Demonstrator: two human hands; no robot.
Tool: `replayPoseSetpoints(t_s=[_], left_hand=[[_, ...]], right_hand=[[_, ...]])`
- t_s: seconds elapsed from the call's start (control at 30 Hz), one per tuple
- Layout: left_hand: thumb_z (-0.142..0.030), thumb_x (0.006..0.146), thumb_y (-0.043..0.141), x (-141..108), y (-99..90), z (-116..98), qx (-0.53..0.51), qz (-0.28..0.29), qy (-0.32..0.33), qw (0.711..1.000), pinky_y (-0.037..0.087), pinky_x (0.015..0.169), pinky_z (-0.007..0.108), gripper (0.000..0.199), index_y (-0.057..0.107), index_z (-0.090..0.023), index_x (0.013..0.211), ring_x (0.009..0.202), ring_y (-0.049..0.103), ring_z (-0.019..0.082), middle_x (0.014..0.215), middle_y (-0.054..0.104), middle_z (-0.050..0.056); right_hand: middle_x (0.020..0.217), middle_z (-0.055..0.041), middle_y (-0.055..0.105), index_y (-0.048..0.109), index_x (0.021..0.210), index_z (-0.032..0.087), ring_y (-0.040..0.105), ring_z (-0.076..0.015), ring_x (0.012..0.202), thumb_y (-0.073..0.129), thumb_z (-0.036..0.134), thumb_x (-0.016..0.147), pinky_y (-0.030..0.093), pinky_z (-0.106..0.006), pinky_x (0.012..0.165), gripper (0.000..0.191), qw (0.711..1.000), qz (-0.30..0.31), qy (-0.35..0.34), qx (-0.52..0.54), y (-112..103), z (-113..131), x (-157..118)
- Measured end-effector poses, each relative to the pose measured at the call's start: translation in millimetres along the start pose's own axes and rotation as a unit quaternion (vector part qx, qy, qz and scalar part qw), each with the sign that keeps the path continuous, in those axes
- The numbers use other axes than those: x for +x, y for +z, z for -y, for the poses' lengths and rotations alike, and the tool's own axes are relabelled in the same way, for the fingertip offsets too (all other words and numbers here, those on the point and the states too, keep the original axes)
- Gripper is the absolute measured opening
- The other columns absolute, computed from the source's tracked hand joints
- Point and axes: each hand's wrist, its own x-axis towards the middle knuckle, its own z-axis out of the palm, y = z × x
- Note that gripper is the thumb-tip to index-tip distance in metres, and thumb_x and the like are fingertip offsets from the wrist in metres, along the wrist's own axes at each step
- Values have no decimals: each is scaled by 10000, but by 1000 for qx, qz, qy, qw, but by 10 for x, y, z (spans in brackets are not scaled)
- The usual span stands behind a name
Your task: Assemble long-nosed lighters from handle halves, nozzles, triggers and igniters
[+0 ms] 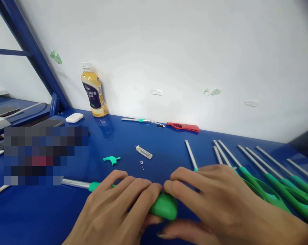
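Note:
A green long-necked lighter (165, 207) lies crosswise in front of me, its metal tube pointing left. My left hand (120, 207) is wrapped round the handle and hides most of it. With curled fingers, my right hand (215, 197) touches the top of the handle's rounded right end; its thumb is below, slightly blurred. Beyond my hands lie a turquoise trigger (113, 160), a clear fuel cartridge (144, 152) and a tiny pale square part (141, 162) with a small pin (143, 168).
Several green lighters (278, 180) lie side by side at the right. Along the wall are a red lighter handle (184, 127), a loose metal tube (134, 120) with a wire, a yellow drink bottle (94, 92) and a white earphone case (74, 118). A blurred-out patch covers the left.

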Motion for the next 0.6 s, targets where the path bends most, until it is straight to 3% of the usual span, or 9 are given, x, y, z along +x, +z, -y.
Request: replayPoseSetpoints(t_s=[0.13, 0.3, 0.4, 0.5, 0.6], left_hand=[[-190, 1215, 386, 22, 16, 15, 0, -40, 12, 999, 471, 895, 356, 263, 649, -195, 1216, 822, 760, 122, 967, 819, -32], [-183, 1198, 413, -33, 45, 3, 11, -38, 12, 999, 486, 979, 354, 277, 676, -208, 1283, 918, 779, 140, 1041, 838, -25], [-202, 1184, 512, -77, 22, 25, 57, -28, 10, 998, 456, 1024, 379, 254, 670, -194, 1383, 961, 754, 174, 1087, 818, -5], [-136, 1137, 570, -99, -1, 84, 86, 22, 24, 996, 466, 999, 401, 362, 635, -163, 1492, 976, 721, 211, 1143, 786, 40], [-133, 1139, 524, -109, 7, 118, 75, 72, 27, 994, 534, 1007, 432, 465, 542, -150, 1603, 1017, 731, 242, 1200, 775, 69]], right_hand=[[764, 75, 656, 558, 965, 274, 574, -129, 498, 310, 474, 1241, 395, -330, 447, 422, 1000, -22, -9, -5, 5, 4, 15], [712, 69, 616, 580, 871, 251, 532, -120, 502, 255, 384, 1255, 361, -334, 461, 519, 999, -13, -6, 38, -4, -3, 28], [719, 67, 638, 604, 830, 245, 556, -114, 530, 292, 430, 1250, 337, -344, 484, 555, 987, 30, 73, 138, -2, -8, 34], [738, 53, 687, 626, 799, 246, 629, -128, 630, 426, 511, 1213, 383, -323, 576, 530, 947, 110, 181, 240, -4, -14, 35], [696, 18, 688, 600, 728, 249, 626, -163, 638, 503, 650, 1146, 394, -317, 562, 588, 913, 167, 264, 261, -46, -62, 9]])
